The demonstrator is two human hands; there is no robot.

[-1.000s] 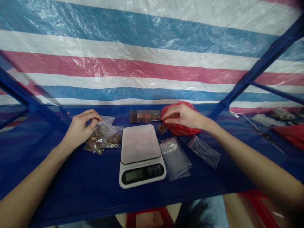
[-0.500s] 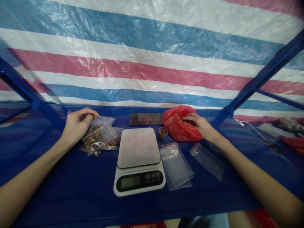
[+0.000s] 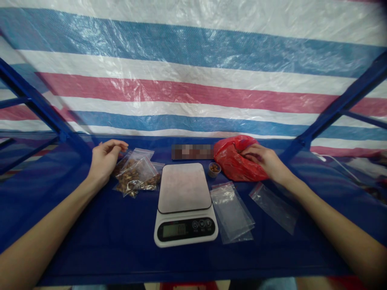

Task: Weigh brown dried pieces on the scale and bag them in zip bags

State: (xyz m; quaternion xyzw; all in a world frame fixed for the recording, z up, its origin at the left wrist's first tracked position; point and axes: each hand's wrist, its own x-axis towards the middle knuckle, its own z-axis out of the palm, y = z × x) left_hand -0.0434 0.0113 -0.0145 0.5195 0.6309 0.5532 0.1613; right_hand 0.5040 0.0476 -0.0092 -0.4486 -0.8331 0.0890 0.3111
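My left hand (image 3: 106, 160) hovers at the left edge of a small pile of zip bags (image 3: 137, 175) filled with brown pieces; its fingers are loosely bent, the thumb apart, with nothing visible in them. At the back right, my right hand (image 3: 270, 162) has its fingertips pinched at the mouth of a red plastic bag (image 3: 234, 161). What lies inside the bag is mostly hidden. Beside it stands a small clear cup (image 3: 214, 169) holding brown pieces. Between the hands sits a white digital scale (image 3: 185, 189), its plate bare and its display apparently reading 0.0.
Flat, unfilled zip bags (image 3: 232, 213) lie right of the scale, and a single one (image 3: 273, 207) lies farther right. A blurred-out dark rectangle (image 3: 192, 152) is behind the scale. Blue metal bars (image 3: 329, 114) and a striped sheet (image 3: 193, 88) bound the blue table (image 3: 121, 241).
The view has shifted, so everything sits farther right in the picture. My left fingers have come away from the filled zip bags. My right hand stays at the red bag, its fingers drawn slightly together.
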